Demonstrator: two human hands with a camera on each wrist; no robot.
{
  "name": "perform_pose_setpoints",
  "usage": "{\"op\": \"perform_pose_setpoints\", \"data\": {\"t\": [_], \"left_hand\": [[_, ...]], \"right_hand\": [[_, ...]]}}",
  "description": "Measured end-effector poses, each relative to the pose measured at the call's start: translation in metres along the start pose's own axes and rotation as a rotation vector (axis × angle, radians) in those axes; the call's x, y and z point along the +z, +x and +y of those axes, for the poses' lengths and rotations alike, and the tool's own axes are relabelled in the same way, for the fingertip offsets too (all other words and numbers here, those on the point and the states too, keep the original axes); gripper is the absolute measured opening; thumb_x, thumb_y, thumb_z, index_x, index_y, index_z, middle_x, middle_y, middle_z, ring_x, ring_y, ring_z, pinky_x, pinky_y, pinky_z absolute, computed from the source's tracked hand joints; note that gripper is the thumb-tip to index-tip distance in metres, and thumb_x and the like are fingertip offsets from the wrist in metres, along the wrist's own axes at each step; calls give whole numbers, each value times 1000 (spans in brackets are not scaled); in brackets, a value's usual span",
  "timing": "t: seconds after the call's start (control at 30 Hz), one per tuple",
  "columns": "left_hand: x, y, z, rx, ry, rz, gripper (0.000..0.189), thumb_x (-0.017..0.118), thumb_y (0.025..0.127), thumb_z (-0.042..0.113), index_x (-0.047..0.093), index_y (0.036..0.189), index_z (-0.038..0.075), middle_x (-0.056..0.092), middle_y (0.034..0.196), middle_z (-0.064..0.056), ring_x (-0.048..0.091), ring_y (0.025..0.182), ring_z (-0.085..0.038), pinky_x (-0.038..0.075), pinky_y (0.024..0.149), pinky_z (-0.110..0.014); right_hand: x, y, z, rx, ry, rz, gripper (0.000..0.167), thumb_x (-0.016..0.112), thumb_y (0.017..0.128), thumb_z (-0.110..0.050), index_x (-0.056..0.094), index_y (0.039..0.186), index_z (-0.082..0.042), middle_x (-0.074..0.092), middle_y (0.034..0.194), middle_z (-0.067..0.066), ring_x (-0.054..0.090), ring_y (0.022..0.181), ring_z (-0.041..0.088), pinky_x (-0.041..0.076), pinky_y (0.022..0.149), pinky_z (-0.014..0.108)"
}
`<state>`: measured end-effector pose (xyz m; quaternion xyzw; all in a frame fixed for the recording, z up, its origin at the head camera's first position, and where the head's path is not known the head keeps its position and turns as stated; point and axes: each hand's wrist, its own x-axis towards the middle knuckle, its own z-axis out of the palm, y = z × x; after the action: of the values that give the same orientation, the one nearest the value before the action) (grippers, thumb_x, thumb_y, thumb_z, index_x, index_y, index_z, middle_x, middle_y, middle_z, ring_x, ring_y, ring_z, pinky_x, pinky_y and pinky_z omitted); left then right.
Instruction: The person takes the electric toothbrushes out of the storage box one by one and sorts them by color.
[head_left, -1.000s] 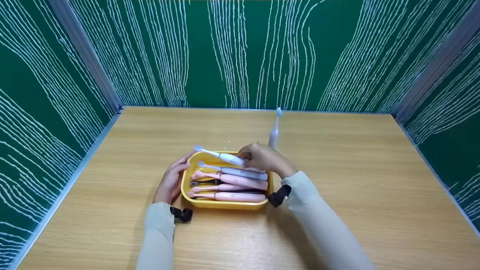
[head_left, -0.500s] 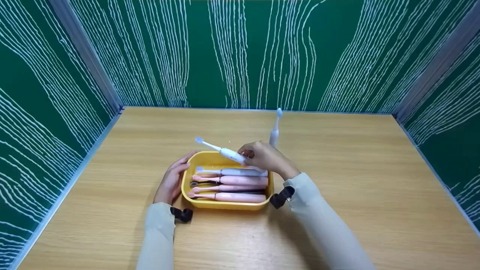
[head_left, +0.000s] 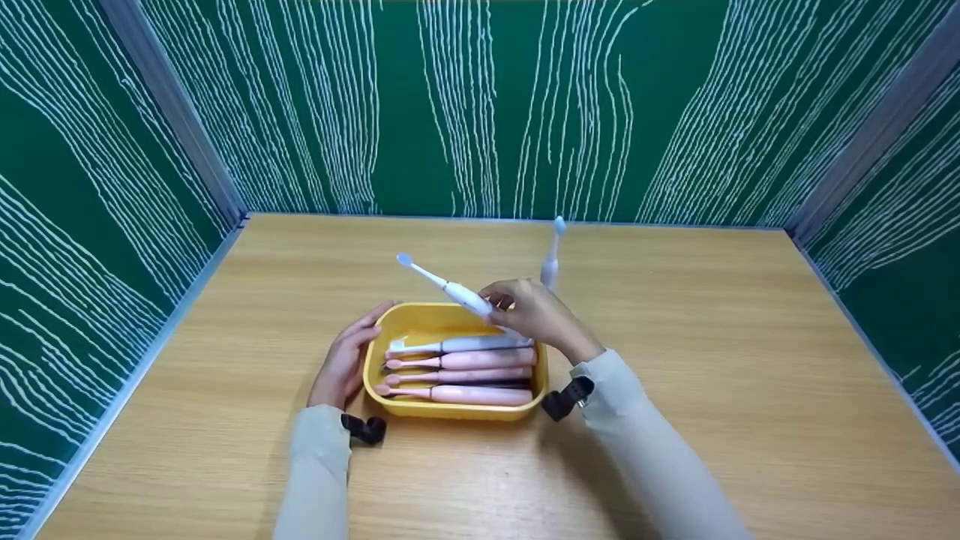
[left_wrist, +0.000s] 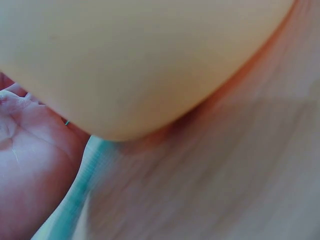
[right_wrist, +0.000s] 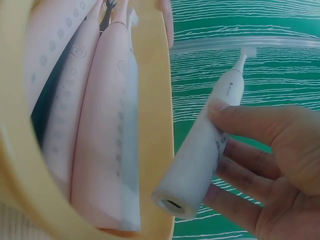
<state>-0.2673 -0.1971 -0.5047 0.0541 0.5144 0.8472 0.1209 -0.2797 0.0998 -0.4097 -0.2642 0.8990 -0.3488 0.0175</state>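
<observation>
Over far tub rim (head_left: 426, 304), R hand (head_left: 531, 309) holds wht e-brush (head_left: 463, 295).

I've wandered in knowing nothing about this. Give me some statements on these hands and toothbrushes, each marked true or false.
1. The right hand holds a white electric toothbrush. True.
2. Pink electric toothbrushes lie in the yellow, round-cornered plastic tray. True.
3. The left hand grips a pink toothbrush. False: it rests against the tray's left end.
4. Every toothbrush in the tray is pink. False: a pale bluish-white toothbrush lies there too.
5. Another white toothbrush shows beyond the right hand. True.
</observation>
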Motion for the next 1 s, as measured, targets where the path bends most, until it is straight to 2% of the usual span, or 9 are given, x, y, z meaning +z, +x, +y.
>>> {"op": "perform_pose_setpoints", "data": {"t": [0.2,0.43,0.73,0.83,1.0], "left_hand": [[0,-1,0,4,20,-1,50,30,99,1,29,149,-2,27,157,-13,27,143,-25,20,121,-38],[0,-1,-1,1,22,12,50,31,98,1,30,149,-2,27,158,-11,26,144,-23,19,121,-37],[-1,1,-1,7,16,15,50,31,99,1,29,149,-3,26,158,-13,25,144,-24,18,121,-37],[-1,0,-2,6,10,21,50,31,98,1,29,149,-3,26,158,-14,25,144,-24,19,121,-37],[0,0,-1,10,2,14,50,30,99,1,28,149,-3,25,158,-14,24,145,-25,18,121,-37]], "right_hand": [[-1,-2,2,-53,41,67,27,71,85,-8,70,111,-2,73,100,11,68,90,23,56,87,44],[-1,-5,3,7,78,118,28,71,86,-13,69,113,-7,72,101,7,66,90,19,57,88,39],[-3,-10,4,48,138,167,34,72,85,-13,66,118,-7,71,105,8,63,94,23,54,92,45],[-4,-12,5,31,142,192,33,72,85,-12,66,118,-6,70,105,9,63,94,23,54,93,46],[-5,-17,9,-7,142,263,31,71,85,-10,67,115,-5,70,103,9,64,92,21,57,89,40]]}}
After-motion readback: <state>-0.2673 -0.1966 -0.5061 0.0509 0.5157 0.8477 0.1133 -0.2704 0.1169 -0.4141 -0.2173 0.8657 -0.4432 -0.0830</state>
